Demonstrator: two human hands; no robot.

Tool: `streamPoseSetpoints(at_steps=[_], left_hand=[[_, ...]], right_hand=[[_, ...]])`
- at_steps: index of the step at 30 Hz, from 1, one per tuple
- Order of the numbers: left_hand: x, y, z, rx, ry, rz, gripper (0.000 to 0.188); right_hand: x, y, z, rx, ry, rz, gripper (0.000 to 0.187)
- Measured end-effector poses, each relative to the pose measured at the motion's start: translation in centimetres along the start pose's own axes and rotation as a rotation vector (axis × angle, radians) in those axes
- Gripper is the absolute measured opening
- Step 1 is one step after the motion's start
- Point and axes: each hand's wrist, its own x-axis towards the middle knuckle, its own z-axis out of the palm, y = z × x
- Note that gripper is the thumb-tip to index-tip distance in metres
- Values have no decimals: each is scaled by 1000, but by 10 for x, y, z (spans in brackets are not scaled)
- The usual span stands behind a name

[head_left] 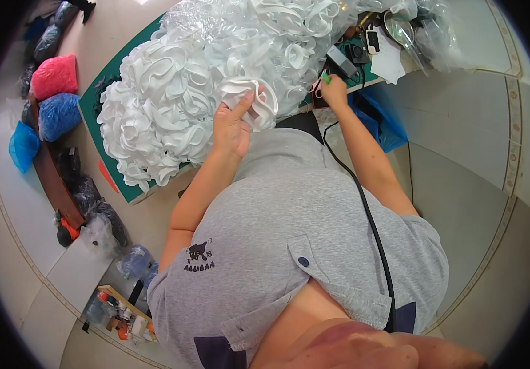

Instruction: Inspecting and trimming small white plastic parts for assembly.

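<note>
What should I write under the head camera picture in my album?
Left hand holding curled white strips by a white heap; right hand at something green.

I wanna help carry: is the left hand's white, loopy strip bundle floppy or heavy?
That white, loopy strip bundle in the left hand looks springy, since its thin bands hold open curves. It's probably light, with gaps between loops.

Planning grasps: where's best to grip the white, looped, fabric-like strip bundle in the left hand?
Likely pinch the white bundle by its outer right loop, from the person's right: the left hand covers the lower left, while that loop curves clear.
</note>
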Motion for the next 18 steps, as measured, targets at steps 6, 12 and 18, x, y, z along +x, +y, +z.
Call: streamPoseSetpoints(at_steps=[6, 12, 18], left_hand=[[-2, -1, 3, -48, -28, -104, 37], [-2, 4, 2, -251, -139, -79, 32], [-15, 10, 15, -116, -183, 144, 37]], right_hand=[[-18, -11, 30, -125, 10, 106, 38], [-17, 12, 33, -218, 44, 151, 35], [-38, -17, -42, 855, -663, 494, 13]])
